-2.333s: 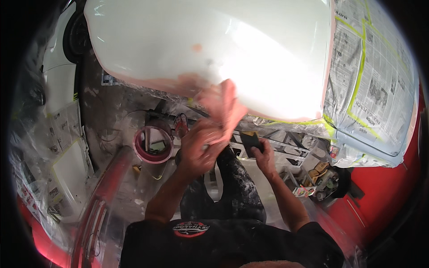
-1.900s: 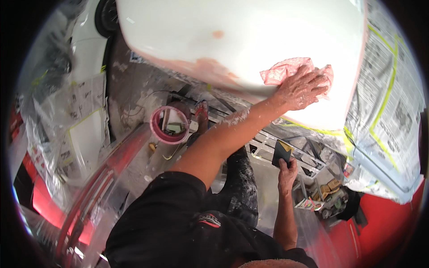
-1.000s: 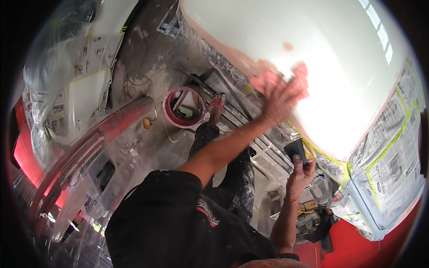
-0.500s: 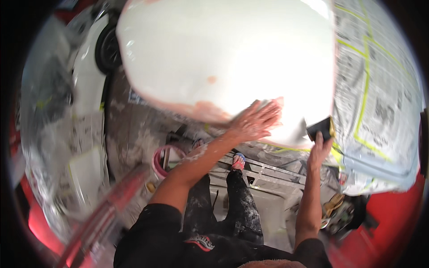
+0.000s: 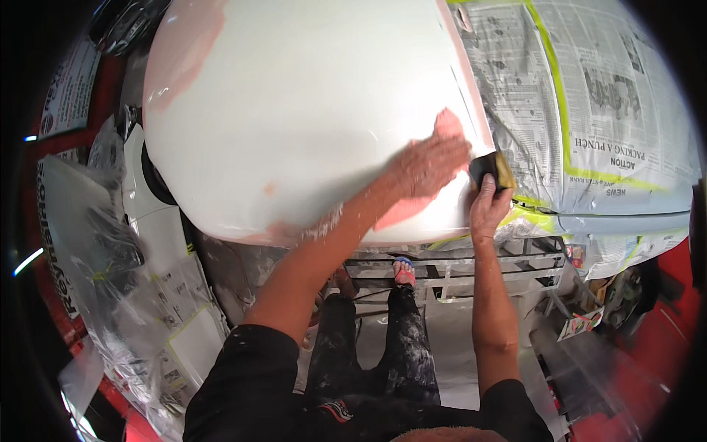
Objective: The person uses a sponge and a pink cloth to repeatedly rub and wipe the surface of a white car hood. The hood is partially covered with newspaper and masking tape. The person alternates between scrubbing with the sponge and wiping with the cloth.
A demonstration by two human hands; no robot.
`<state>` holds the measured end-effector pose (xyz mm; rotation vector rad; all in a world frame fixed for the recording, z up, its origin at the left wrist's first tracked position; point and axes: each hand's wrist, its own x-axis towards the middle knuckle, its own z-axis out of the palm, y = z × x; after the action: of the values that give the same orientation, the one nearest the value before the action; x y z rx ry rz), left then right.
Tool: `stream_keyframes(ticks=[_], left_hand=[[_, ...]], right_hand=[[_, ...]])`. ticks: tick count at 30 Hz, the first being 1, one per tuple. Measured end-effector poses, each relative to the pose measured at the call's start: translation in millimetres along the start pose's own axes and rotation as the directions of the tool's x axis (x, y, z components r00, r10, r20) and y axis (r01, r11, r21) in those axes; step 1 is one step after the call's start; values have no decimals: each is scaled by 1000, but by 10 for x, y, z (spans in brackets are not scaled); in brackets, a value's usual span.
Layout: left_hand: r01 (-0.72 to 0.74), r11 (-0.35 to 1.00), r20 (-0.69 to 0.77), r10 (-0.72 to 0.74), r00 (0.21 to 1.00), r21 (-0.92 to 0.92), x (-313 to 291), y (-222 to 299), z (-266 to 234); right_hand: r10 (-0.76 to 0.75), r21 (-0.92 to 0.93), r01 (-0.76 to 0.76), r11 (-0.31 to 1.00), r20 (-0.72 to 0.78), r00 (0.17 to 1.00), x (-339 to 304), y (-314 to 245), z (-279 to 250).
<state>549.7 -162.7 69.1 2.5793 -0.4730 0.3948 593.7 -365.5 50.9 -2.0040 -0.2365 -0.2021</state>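
A large white car panel (image 5: 309, 110) with pink patches of filler lies before me. My left hand (image 5: 427, 168) rests flat on it near its right part, fingers stretched out together over a pink filler patch (image 5: 403, 212). White dust coats the hand and forearm. My right hand (image 5: 489, 210) grips a black sanding block (image 5: 484, 168) with a yellowish-brown side, at the panel's right edge, close beside the left fingertips. The block's underside is hidden.
Newspaper masking (image 5: 611, 96) with yellow-green tape covers the car surface on the right. Plastic sheeting (image 5: 96, 272) hangs at the left over another white, partly papered body part. A metal step frame (image 5: 456, 276) stands beneath the panel, near my feet.
My right hand has brought the sanding block closer to my left hand, at the panel edge. The left hand stays flat on the panel. The whole view has shifted and turned.
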Motion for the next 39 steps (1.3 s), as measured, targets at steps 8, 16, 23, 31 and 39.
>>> stream_keyframes(ticks=[8, 16, 23, 31, 39], left_hand=[[217, 956, -210, -175, 962, 199, 1364, -2330, -244], [209, 948, -373, -109, 921, 239, 1591, -2458, -86], [68, 986, -231, -31, 972, 153, 1040, -1053, 92], [191, 977, -121, -180, 976, 93, 27, 54, 111], [395, 918, -51, -394, 918, 18, -983, 275, -353]], right_hand=[[-255, -162, 276, 948, 136, 957, -65, -259, 131], [-277, -214, 321, 923, 214, 937, -23, -257, 134], [-286, -153, 313, 937, 175, 942, -29, -240, 114], [190, 423, -246, 872, 171, 967, 29, -262, -213], [-173, 84, 159, 984, 200, 964, 585, -385, -302]])
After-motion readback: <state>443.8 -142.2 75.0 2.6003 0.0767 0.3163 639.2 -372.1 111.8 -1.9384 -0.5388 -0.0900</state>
